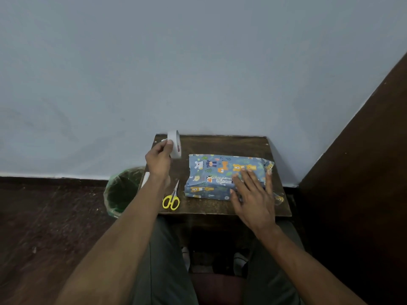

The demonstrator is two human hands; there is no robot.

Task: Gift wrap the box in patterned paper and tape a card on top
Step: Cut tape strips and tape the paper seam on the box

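blue animal-print paper covers the box (222, 176), which lies on the right half of the small dark wooden bench (220, 144) set against the pale wall (198, 62). the right hand (253, 194) rests flat on the box's right end, its fingers (247, 178) straight and spread, holding nothing. the left hand (159, 159) is raised above the bench's back left corner, its fingers (169, 146) curled round a roll of white tape (175, 144), which stands on edge in the grip. yellow-handled scissors (172, 198) lie on the bench just left of the box, blades pointing away. a bin with a green liner (120, 190) stands on the floor left of the bench.
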